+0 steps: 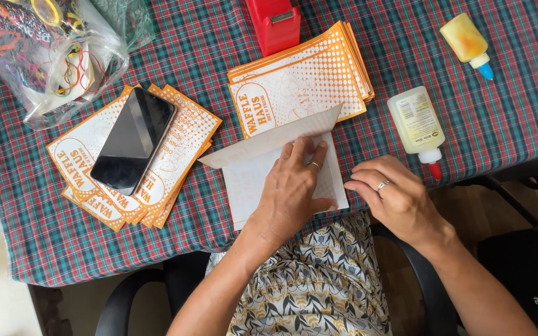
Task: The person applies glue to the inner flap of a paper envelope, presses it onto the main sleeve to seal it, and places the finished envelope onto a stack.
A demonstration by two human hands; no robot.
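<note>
A white paper sheet (250, 177) lies near the table's front edge, its upper flap (269, 137) folded over toward me. My left hand (291, 190) presses flat on the sheet, fingers spread over the fold, a ring on one finger. My right hand (393, 193) rests at the sheet's right edge with curled fingers touching the paper's side, also wearing a ring. Neither hand grips anything.
Two stacks of orange-and-white printed paper bags lie on the plaid tablecloth (32, 230): one at left (175, 155) with a black phone (133, 140) on it, one behind the sheet (300, 78). Two glue bottles (417, 124) (466, 42) at right, red tape dispenser (275, 22), clear plastic bag of items (45, 50).
</note>
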